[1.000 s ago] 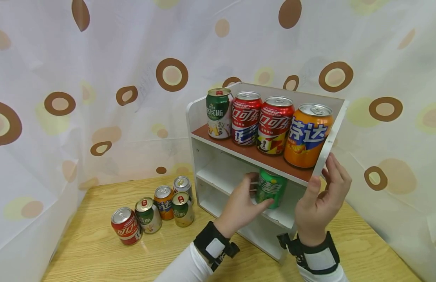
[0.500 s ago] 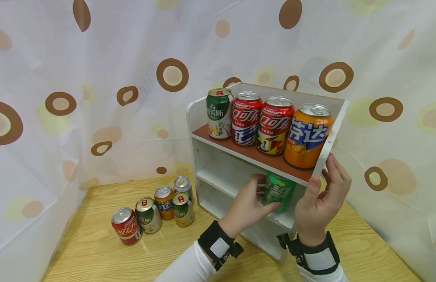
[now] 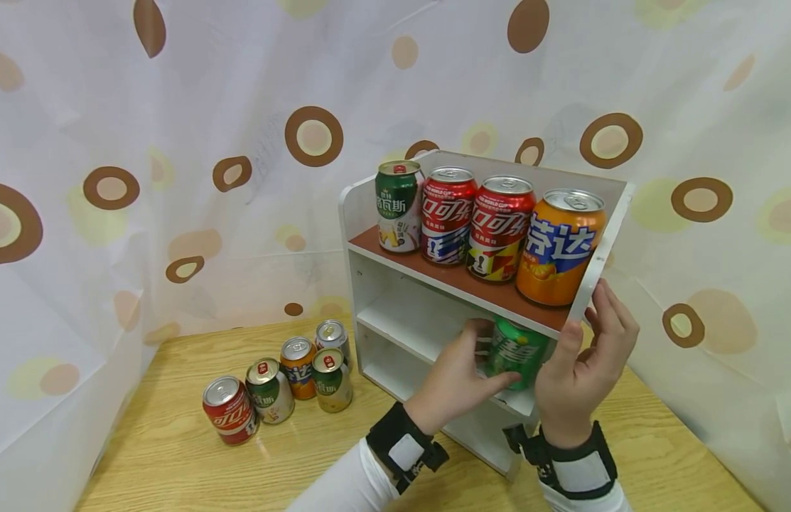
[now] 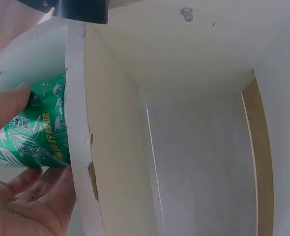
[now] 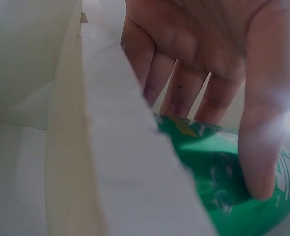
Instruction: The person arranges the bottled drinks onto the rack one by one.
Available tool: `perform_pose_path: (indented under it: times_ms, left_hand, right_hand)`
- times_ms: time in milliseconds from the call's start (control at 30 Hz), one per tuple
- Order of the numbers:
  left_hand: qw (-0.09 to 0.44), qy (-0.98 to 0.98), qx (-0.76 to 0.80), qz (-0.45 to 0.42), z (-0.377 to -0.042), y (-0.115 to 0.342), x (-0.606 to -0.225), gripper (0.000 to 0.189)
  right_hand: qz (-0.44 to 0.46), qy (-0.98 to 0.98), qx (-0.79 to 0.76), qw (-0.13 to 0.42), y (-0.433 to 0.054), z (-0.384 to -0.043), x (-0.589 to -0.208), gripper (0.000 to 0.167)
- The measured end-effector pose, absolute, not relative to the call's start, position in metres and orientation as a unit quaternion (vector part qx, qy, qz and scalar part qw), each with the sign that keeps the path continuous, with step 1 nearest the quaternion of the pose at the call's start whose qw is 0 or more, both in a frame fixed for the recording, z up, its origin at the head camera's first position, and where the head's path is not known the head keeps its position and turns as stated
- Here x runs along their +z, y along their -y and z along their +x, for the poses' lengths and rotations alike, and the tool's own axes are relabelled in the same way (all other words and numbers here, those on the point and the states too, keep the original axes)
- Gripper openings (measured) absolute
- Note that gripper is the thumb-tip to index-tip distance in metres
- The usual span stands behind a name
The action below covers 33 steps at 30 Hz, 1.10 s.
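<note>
A green soda can (image 3: 517, 354) stands in the middle level of a small white shelf (image 3: 395, 316), toward its right side. My left hand (image 3: 455, 373) grips it, thumb across the front and fingers round the left side. In the left wrist view the can (image 4: 42, 123) shows between thumb and fingers, partly behind a shelf board. The right wrist view also catches the can (image 5: 218, 182) with the left hand's thumb on it. My right hand (image 3: 583, 363) holds the shelf's right side panel, thumb at the front edge, fingers on the outer side.
On the shelf's top stand a green-and-white can (image 3: 398, 206), two red cola cans (image 3: 448, 215) and an orange soda can (image 3: 561, 249). Several more cans, among them a red one (image 3: 230, 410), stand on the wooden table (image 3: 178, 469) left of the shelf. A patterned curtain (image 3: 229, 85) hangs behind.
My left hand has slid the green soda can to the right along the middle level, closer to the right side panel. The right hand has stayed in place on the shelf.
</note>
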<state>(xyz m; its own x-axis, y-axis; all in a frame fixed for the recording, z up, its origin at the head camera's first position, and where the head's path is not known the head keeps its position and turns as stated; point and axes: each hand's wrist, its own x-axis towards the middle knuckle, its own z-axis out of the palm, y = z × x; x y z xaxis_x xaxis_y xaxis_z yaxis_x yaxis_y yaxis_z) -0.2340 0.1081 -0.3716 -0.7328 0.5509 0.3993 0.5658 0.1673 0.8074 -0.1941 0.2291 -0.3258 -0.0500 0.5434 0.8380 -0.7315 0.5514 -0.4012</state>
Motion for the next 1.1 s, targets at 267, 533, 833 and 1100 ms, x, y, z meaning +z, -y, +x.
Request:
perform_pose_path:
  times_ms: [267, 533, 833, 1100]
  left_hand:
    - [0.01, 0.766, -0.526, -0.368, -0.232, -0.112, -0.373, 0.072]
    - [0.013, 0.769, -0.519, -0.373, -0.23, -0.113, -0.372, 0.073]
    - [0.014, 0.78, -0.486, -0.395, -0.23, -0.106, -0.373, 0.074]
    - [0.02, 0.8, -0.463, -0.382, -0.229, -0.09, -0.374, 0.062]
  right_hand:
    - [0.087, 0.555, 0.466, 0.684, -0.228, -0.193, -0.325, 0.07]
    - [0.085, 0.558, 0.463, 0.683, -0.229, -0.193, -0.325, 0.07]
    - [0.085, 0.554, 0.464, 0.686, -0.228, -0.194, -0.325, 0.07]
    - [0.088, 0.549, 0.466, 0.688, -0.228, -0.195, -0.324, 0.07]
